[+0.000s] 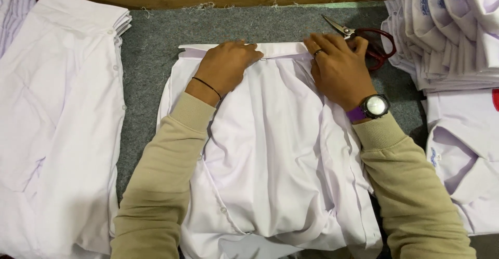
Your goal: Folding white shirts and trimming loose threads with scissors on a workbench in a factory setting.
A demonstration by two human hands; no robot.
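1. One white shirt (pixel 275 155) lies back-up on the grey felt table (pixel 150 46), collar (pixel 270 49) toward the far edge.
2. Two hands work on it. The left hand (pixel 228 64) rests flat on the collar, fingers curled slightly, pressing rather than gripping.
3. The right hand (pixel 338 67) lies flat on the collar's right end, fingers spread, holding nothing.
4. One wristwatch (pixel 375 105) sits on the right wrist; one thin black band (pixel 207 86) circles the left.
5. One pair of red-handled scissors (pixel 364 38) lies just beyond the right hand.
6. Two heaps of white shirts flank the work: one at left (pixel 57 124), one stacked at right (pixel 447 30).
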